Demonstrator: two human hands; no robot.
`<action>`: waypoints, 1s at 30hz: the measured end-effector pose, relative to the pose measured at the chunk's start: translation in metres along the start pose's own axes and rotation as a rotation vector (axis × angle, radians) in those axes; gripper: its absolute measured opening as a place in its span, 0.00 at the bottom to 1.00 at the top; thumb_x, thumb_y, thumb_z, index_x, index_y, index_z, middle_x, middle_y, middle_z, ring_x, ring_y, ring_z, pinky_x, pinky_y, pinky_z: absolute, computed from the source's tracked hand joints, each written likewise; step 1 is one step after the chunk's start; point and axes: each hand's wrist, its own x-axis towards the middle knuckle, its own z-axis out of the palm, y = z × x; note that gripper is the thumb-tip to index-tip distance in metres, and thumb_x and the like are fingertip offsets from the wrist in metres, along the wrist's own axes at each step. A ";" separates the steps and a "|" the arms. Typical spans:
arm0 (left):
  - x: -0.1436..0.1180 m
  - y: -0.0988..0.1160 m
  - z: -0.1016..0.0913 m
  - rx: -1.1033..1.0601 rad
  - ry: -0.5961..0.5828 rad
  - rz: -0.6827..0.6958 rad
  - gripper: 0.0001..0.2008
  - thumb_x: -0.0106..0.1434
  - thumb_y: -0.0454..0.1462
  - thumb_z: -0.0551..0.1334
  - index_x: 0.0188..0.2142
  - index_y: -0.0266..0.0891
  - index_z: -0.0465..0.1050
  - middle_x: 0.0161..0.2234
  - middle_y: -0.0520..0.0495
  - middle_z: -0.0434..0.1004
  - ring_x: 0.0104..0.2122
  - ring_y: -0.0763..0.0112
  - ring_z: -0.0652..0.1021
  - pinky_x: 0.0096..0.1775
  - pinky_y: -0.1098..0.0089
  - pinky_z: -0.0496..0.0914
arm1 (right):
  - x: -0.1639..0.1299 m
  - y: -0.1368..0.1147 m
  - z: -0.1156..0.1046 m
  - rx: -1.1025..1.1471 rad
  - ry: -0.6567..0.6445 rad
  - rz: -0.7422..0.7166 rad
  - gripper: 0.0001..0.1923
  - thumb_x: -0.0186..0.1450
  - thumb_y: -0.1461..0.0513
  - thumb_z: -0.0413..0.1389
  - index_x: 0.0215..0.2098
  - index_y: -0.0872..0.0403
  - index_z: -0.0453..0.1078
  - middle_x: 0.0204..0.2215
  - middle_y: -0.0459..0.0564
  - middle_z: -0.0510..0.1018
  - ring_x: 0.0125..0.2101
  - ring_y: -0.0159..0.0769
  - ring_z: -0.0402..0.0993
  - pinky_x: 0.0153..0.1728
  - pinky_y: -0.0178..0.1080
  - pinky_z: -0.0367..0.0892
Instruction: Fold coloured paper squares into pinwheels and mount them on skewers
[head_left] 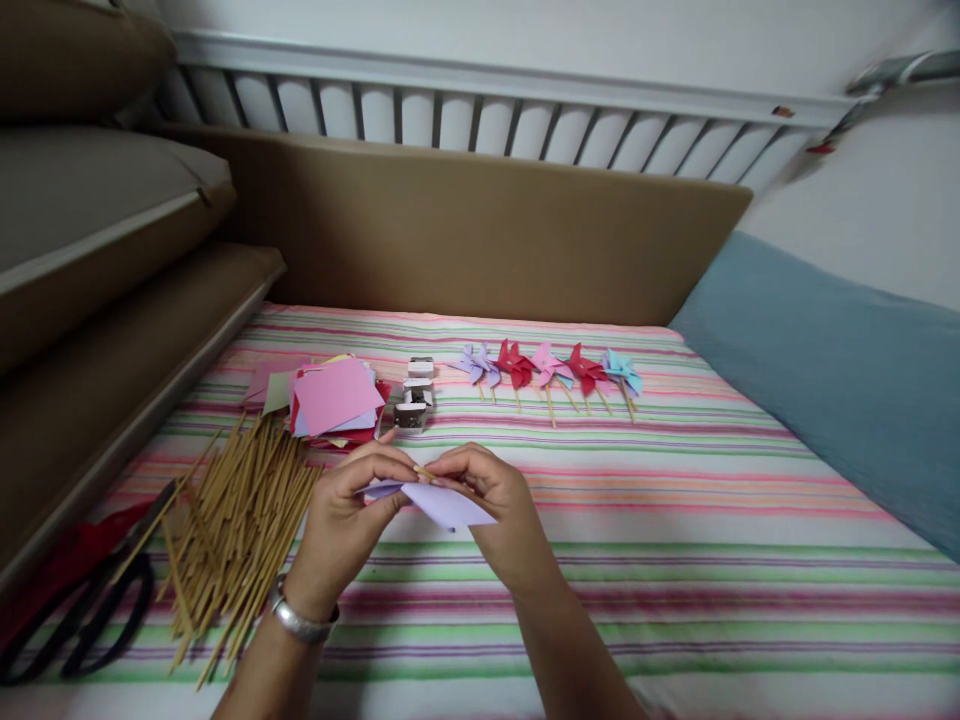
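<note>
My left hand (pixel 341 520) and my right hand (pixel 495 505) meet over the striped sheet, both pinching a folded lilac paper square (pixel 448 505). A thin wooden stick tip (pixel 422 470) shows between the fingertips. A silver bracelet circles my left wrist. A pile of wooden sticks (pixel 232 530) lies just left of my left hand. A stack of coloured paper squares (pixel 330 400), pink on top, sits beyond it.
A row of finished paper pinwheels (pixel 551 370) lies farther back on the striped bedsheet (pixel 675 560). A small stapler (pixel 415 395) sits beside the papers. Black scissors (pixel 82 615) lie at the left edge. Brown cushions stand left and behind, a blue pillow (pixel 840 380) right.
</note>
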 end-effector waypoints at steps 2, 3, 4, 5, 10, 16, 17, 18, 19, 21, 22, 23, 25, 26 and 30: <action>0.000 0.001 0.001 -0.007 0.023 -0.007 0.04 0.53 0.32 0.66 0.28 0.44 0.77 0.33 0.50 0.79 0.38 0.68 0.77 0.54 0.59 0.63 | 0.000 0.001 0.000 0.002 0.004 -0.016 0.02 0.56 0.63 0.61 0.29 0.52 0.76 0.29 0.47 0.74 0.31 0.34 0.74 0.33 0.36 0.69; 0.000 0.001 0.001 -0.016 0.032 -0.015 0.05 0.52 0.32 0.66 0.28 0.44 0.77 0.33 0.50 0.78 0.38 0.68 0.77 0.54 0.59 0.63 | 0.000 0.002 0.000 0.008 0.006 -0.027 0.02 0.55 0.63 0.61 0.29 0.52 0.76 0.29 0.47 0.74 0.31 0.34 0.74 0.33 0.36 0.69; -0.001 0.002 0.002 -0.028 0.035 -0.025 0.05 0.52 0.32 0.66 0.28 0.44 0.77 0.34 0.50 0.78 0.38 0.68 0.77 0.54 0.59 0.63 | 0.000 0.003 0.000 0.012 0.009 -0.039 0.03 0.55 0.64 0.62 0.29 0.52 0.76 0.29 0.47 0.74 0.31 0.34 0.74 0.32 0.36 0.69; -0.001 0.002 0.002 -0.042 0.035 -0.035 0.05 0.52 0.31 0.67 0.28 0.44 0.77 0.33 0.50 0.78 0.37 0.68 0.77 0.55 0.59 0.63 | 0.000 0.004 0.000 0.010 0.014 -0.052 0.04 0.54 0.64 0.62 0.29 0.52 0.76 0.29 0.47 0.74 0.31 0.34 0.74 0.32 0.36 0.69; -0.002 0.004 0.005 -0.086 0.025 -0.061 0.05 0.52 0.31 0.67 0.26 0.43 0.76 0.29 0.51 0.78 0.33 0.70 0.77 0.57 0.56 0.59 | 0.001 0.007 0.000 -0.054 0.062 -0.115 0.05 0.52 0.67 0.62 0.27 0.52 0.76 0.28 0.47 0.75 0.30 0.35 0.74 0.31 0.36 0.68; -0.003 0.001 0.005 -0.100 0.064 -0.080 0.06 0.52 0.30 0.66 0.25 0.42 0.76 0.29 0.52 0.78 0.33 0.70 0.77 0.57 0.56 0.60 | 0.001 0.001 0.004 -0.128 0.102 -0.175 0.06 0.53 0.69 0.60 0.26 0.53 0.76 0.26 0.47 0.77 0.29 0.33 0.74 0.32 0.35 0.68; -0.003 0.001 0.005 -0.101 0.066 -0.081 0.06 0.52 0.29 0.66 0.25 0.43 0.76 0.29 0.52 0.78 0.33 0.70 0.77 0.57 0.56 0.60 | 0.001 0.000 0.004 -0.129 0.100 -0.175 0.05 0.53 0.69 0.61 0.26 0.53 0.77 0.26 0.48 0.77 0.29 0.34 0.74 0.32 0.34 0.68; -0.003 0.001 0.005 -0.101 0.067 -0.083 0.06 0.52 0.29 0.66 0.25 0.43 0.76 0.29 0.52 0.78 0.33 0.71 0.77 0.57 0.56 0.60 | 0.001 0.000 0.004 -0.128 0.098 -0.174 0.05 0.53 0.69 0.61 0.26 0.53 0.77 0.26 0.48 0.77 0.29 0.33 0.74 0.32 0.34 0.68; -0.003 0.001 0.005 -0.101 0.069 -0.086 0.06 0.51 0.29 0.66 0.25 0.43 0.76 0.29 0.52 0.78 0.33 0.71 0.77 0.57 0.57 0.60 | 0.001 0.001 0.004 -0.126 0.096 -0.173 0.05 0.53 0.69 0.61 0.26 0.53 0.77 0.26 0.48 0.77 0.29 0.33 0.74 0.32 0.34 0.68; -0.003 0.000 0.005 -0.100 0.076 -0.093 0.07 0.51 0.29 0.66 0.24 0.43 0.76 0.29 0.53 0.78 0.33 0.71 0.77 0.57 0.57 0.61 | 0.001 0.002 0.004 -0.117 0.084 -0.170 0.07 0.53 0.70 0.59 0.26 0.53 0.77 0.26 0.47 0.78 0.30 0.34 0.75 0.33 0.34 0.69; -0.003 -0.001 0.005 -0.100 0.078 -0.097 0.07 0.51 0.28 0.66 0.24 0.43 0.75 0.29 0.53 0.78 0.33 0.71 0.77 0.57 0.57 0.61 | 0.001 0.002 0.004 -0.112 0.077 -0.168 0.09 0.53 0.71 0.58 0.27 0.53 0.77 0.27 0.47 0.78 0.30 0.33 0.75 0.33 0.34 0.69; -0.003 -0.001 0.005 -0.098 0.079 -0.102 0.07 0.51 0.28 0.66 0.24 0.42 0.75 0.29 0.53 0.78 0.33 0.71 0.77 0.57 0.57 0.61 | 0.001 0.003 0.004 -0.108 0.071 -0.167 0.10 0.53 0.72 0.57 0.27 0.52 0.77 0.27 0.47 0.78 0.31 0.33 0.75 0.33 0.34 0.69; -0.003 -0.002 0.005 -0.092 0.081 -0.112 0.07 0.51 0.28 0.65 0.24 0.42 0.75 0.30 0.52 0.78 0.34 0.70 0.77 0.56 0.58 0.61 | 0.001 0.003 0.004 -0.101 0.064 -0.164 0.13 0.53 0.74 0.56 0.27 0.52 0.77 0.28 0.47 0.78 0.31 0.33 0.75 0.34 0.34 0.68; -0.004 -0.002 0.005 -0.086 0.083 -0.116 0.07 0.51 0.28 0.65 0.24 0.42 0.75 0.30 0.52 0.78 0.34 0.70 0.77 0.56 0.58 0.61 | 0.001 0.002 0.004 -0.099 0.065 -0.159 0.13 0.53 0.74 0.55 0.28 0.52 0.77 0.28 0.48 0.78 0.32 0.33 0.75 0.34 0.34 0.68; -0.005 -0.006 0.003 -0.074 0.098 -0.118 0.07 0.51 0.28 0.65 0.24 0.42 0.75 0.31 0.51 0.78 0.38 0.67 0.77 0.55 0.59 0.63 | 0.000 0.001 0.006 -0.085 0.078 -0.130 0.14 0.53 0.74 0.54 0.28 0.53 0.78 0.28 0.48 0.78 0.32 0.34 0.74 0.35 0.34 0.69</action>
